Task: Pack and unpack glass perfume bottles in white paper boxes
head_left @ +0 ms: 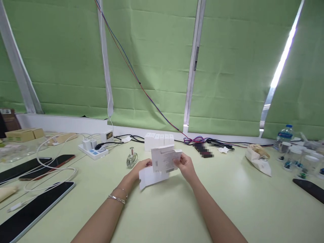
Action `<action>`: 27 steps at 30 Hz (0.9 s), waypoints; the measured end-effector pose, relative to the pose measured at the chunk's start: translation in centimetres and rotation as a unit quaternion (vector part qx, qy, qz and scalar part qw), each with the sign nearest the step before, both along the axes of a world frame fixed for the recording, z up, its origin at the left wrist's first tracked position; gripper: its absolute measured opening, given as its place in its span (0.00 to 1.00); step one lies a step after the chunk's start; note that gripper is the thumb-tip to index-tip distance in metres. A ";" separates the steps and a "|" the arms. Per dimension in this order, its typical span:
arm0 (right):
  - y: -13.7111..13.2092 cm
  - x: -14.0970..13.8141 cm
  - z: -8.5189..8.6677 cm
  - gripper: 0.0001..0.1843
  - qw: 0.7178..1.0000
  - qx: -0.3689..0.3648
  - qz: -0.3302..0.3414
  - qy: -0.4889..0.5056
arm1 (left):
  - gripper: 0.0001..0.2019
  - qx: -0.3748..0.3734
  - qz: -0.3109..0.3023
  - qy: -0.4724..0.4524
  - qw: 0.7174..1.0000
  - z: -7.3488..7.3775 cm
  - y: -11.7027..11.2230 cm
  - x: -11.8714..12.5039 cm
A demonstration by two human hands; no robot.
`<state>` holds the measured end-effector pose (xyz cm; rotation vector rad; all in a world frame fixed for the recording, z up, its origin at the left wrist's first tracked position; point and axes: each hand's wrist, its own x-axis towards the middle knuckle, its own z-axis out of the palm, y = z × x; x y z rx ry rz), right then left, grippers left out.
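Note:
A white cardboard box [162, 162] with printed text and a barcode is held up over the table, partly opened out. Its plain white panel [153, 178] spreads out low on the left. My right hand [186, 167] pinches the printed part at its right edge, thumb in front. At the left, my left hand [142, 166] grips the box from behind, and its fingertips are mostly hidden. Just left of that hand stands a clear glass perfume bottle [132, 159]. Behind the box, several small white boxes [159, 141] stand in a row.
On the left lie a power strip [93, 151] with chargers, a white cable [73, 172] and a tablet [37, 209]. Bundled wires [194, 139] run along the back. At the right are a cloth bag [258, 159], clear jars [291, 157], a water bottle [285, 136] and a phone [310, 189].

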<state>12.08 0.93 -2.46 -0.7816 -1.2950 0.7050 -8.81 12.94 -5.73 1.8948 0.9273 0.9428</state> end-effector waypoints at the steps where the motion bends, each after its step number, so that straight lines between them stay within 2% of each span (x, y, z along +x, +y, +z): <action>1: 0.2 -0.2 -0.3 0.07 0.999 0.009 -0.020 -0.025 | 0.09 -0.012 -0.018 -0.003 1.000 0.0 -0.1 0.0; 3: 0.4 -0.5 -0.8 0.04 0.995 0.024 -0.049 -0.086 | 0.11 -0.028 -0.040 -0.003 0.999 -0.2 -0.1 0.0; 5: 0.5 -0.8 -1.2 0.07 0.986 0.031 -0.057 -0.157 | 0.13 -0.038 -0.035 -0.009 0.999 -0.4 0.2 0.0; 11: 1.2 -1.3 -2.6 0.18 0.940 0.010 -0.071 -0.335 | 0.14 -0.051 0.062 -0.005 0.997 -1.0 1.9 -0.1; 16: 1.8 -1.1 -3.6 0.21 0.893 -0.029 -0.078 -0.442 | 0.17 -0.030 0.096 0.048 0.994 -0.5 1.2 0.1; 18: 1.7 -1.1 -3.7 0.20 0.872 -0.042 -0.079 -0.482 | 0.18 -0.011 0.091 0.076 0.993 -0.2 0.6 0.2; 23: 1.1 -1.4 -2.8 0.19 0.812 -0.063 -0.089 -0.573 | 0.12 0.035 0.047 0.158 0.986 0.2 -0.2 0.4; 27: 1.3 -2.5 -2.6 0.17 0.771 -0.090 -0.151 -0.612 | 0.18 0.052 0.029 0.194 0.979 0.8 -0.5 0.3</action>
